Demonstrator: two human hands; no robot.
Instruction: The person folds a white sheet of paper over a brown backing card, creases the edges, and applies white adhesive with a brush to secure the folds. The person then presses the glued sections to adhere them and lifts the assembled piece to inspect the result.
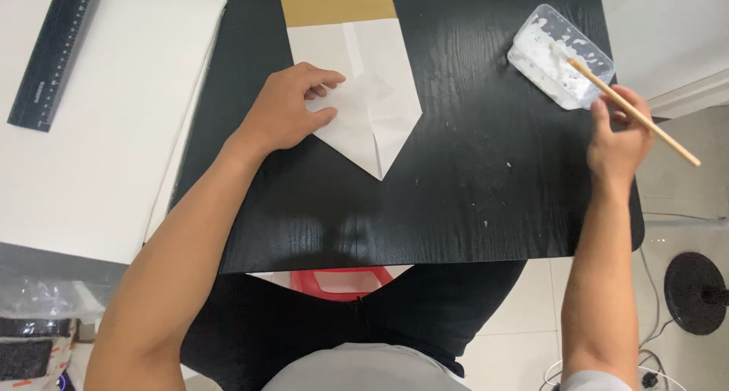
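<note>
A white sheet of paper (380, 95) folded to a point, with a tan strip at its far end, lies on the black table (456, 201). My left hand (292, 106) presses on the paper's left flap, fingers curled over the fold. My right hand (619, 137) holds a thin wooden stick (634, 111), its tip dipped in a clear plastic tray of white paste (558, 55) at the table's far right.
A stack of large white sheets (114, 125) lies to the left with a black ruler (55, 49) on top. A red stool (342, 281) shows under the table's near edge. A black round stand base (695, 292) and cables sit on the floor at right.
</note>
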